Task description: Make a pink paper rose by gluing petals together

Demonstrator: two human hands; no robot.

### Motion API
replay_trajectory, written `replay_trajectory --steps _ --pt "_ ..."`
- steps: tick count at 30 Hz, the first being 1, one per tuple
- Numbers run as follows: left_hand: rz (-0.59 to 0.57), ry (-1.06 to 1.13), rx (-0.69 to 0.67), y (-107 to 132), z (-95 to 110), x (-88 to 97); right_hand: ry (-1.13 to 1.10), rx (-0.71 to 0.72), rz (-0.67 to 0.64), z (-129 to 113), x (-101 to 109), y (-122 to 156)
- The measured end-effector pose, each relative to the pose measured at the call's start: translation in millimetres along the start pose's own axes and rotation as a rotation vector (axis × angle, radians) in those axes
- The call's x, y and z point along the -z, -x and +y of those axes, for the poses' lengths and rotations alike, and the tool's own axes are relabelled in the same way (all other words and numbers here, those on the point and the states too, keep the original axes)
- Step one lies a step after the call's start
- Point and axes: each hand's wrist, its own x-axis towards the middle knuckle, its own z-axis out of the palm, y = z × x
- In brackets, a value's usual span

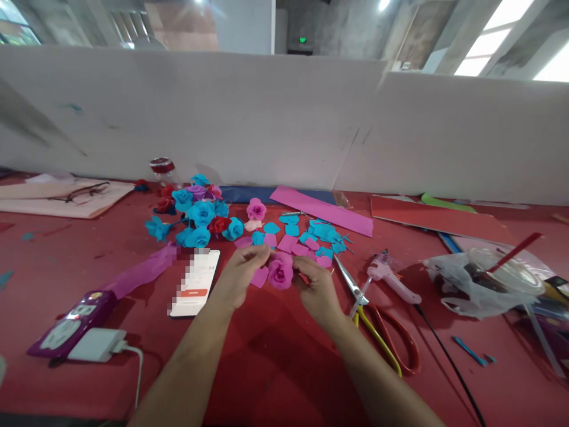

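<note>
A pink paper rose (pixel 280 271) is held between my two hands above the red table. My left hand (pixel 237 273) pinches its left side with thumb and fingers. From the right, my right hand (pixel 316 287) has its bent fingers closed at the petals' edge. Just beyond lie loose pink petals (pixel 288 244) and cut blue petals (pixel 323 231). A finished pink flower (pixel 256 209) rests farther back. The rose's underside is hidden from view.
Scissors (pixel 355 290) and a pink glue gun (pixel 393 281) with a black cord lie right. Blue and red paper flowers (pixel 200 214), a phone (pixel 198 284) and a purple power strip (pixel 73 323) are left. A drink cup in a plastic bag (pixel 471 296) stands far right.
</note>
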Motion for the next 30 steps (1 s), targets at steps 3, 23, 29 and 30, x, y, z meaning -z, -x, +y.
replay_trajectory --steps 3,23,29,30 --pt "-0.11 0.13 0.051 0 6 -0.2 -0.022 -0.011 0.012 2 0 1" --pt "-0.118 -0.025 0.163 -2 3 -3.1 -0.024 0.006 -0.1 2 -1 1" --pt "-0.099 0.028 0.18 -2 4 -2.7 -0.056 0.0 -0.106 2 -3 2" --pt "-0.119 0.021 0.168 -2 5 -2.6 -0.067 -0.004 -0.106 2 -3 2"
